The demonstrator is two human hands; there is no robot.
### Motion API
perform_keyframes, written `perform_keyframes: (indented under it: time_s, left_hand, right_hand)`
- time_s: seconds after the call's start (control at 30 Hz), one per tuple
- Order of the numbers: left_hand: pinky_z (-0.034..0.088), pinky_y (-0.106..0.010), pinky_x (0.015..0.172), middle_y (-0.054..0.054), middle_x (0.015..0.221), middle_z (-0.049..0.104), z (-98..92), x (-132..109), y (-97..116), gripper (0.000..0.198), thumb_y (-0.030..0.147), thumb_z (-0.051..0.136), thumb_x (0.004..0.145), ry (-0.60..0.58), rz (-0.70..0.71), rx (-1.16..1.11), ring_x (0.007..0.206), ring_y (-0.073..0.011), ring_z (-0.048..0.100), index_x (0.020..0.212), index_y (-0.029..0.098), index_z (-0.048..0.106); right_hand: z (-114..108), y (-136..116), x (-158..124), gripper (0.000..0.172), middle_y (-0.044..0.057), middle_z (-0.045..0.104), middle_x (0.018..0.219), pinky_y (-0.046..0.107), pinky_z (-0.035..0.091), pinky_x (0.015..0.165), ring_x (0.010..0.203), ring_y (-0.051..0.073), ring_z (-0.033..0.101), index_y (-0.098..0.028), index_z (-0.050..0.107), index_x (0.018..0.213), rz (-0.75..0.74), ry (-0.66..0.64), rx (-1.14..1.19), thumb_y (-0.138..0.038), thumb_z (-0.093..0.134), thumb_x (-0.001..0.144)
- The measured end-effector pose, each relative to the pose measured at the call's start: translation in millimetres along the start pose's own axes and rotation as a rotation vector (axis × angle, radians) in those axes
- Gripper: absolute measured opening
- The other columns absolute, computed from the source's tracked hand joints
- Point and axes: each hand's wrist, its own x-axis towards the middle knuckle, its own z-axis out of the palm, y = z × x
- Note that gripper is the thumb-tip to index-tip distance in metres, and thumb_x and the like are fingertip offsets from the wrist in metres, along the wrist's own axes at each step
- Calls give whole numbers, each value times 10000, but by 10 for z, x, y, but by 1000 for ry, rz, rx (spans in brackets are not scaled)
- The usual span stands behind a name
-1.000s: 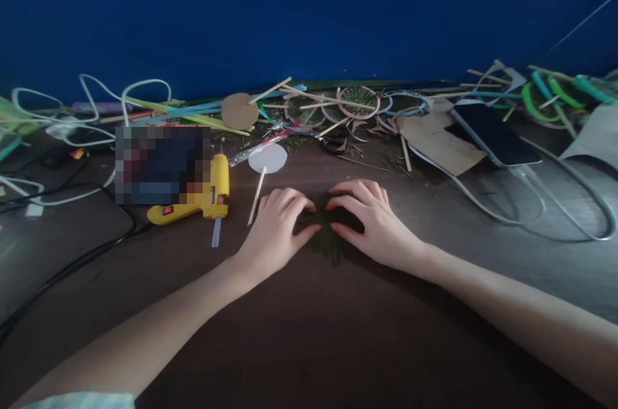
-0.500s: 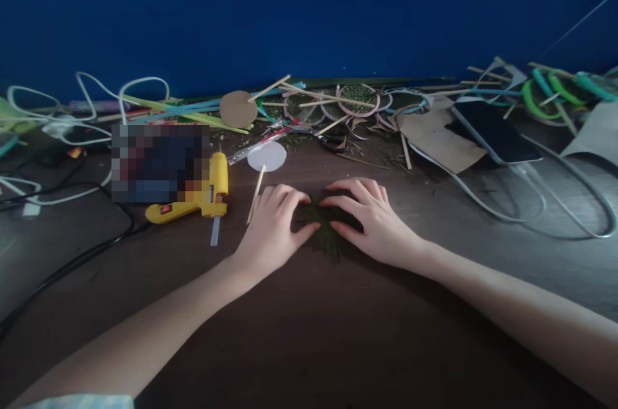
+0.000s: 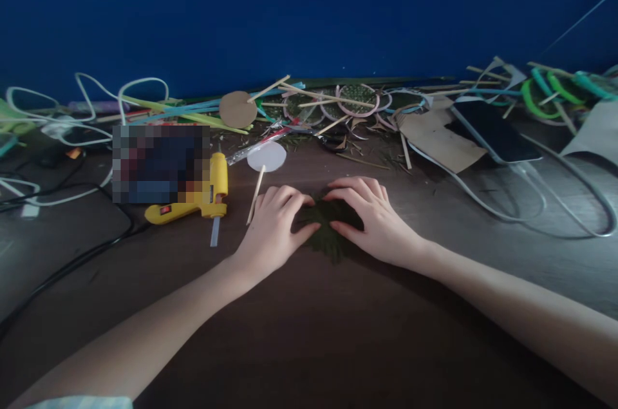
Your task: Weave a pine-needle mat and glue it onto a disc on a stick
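Note:
A small dark green leafy piece (image 3: 329, 238) lies on the dark table in front of me. My left hand (image 3: 274, 227) grips its left side, fingers curled over the top and thumb against the near edge. My right hand (image 3: 375, 222) holds the right side the same way, fingers bent over it and thumb pinching underneath. The fingertips of the two hands nearly meet above the piece. Most of the piece is hidden under my fingers.
A yellow glue gun (image 3: 197, 199) lies to the left, with a white paper disc on a stick (image 3: 267, 156) beside it. Sticks, woven round pieces (image 3: 357, 100), a brown disc (image 3: 237, 109), cardboard (image 3: 437, 135), a phone (image 3: 495, 132) and cables (image 3: 555, 203) crowd the back and sides.
My fingertips have shifted slightly on the green piece, and the right fingers have drawn back a little. Both hands stay in the same place.

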Motion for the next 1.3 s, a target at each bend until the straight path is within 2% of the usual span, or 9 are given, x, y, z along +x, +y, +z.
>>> perform_keyframes:
  time_s: [0.33,0.6,1.3]
  left_hand:
    - [420,-400,804,-47,947,572,6,-3,2,221,294,627,790,-2,-8,-3,919,-238,521,970,199,540]
    - [426,-411,831,-76,1009,561,15,1,-9,299,289,631,783,32,-11,-17,967,-249,510,1034,171,521]
    - [409,-432,870,-62,1026,542,28,0,-25,308,309,622,787,8,-27,3,977,-246,501,1063,199,539]
  right_hand:
    - [-7,3,2,204,68,534,1214,446,381,907,1148,261,413,-246,582,1005,-11,-4,-10,-261,559,803]
    - [-4,5,-3,294,67,522,1234,435,367,915,1144,264,407,-251,544,1125,-19,-15,-19,-278,521,833]
    - [-26,-20,-10,287,60,493,1278,429,366,918,1160,255,396,-262,573,1128,-26,-50,-74,-266,495,852]
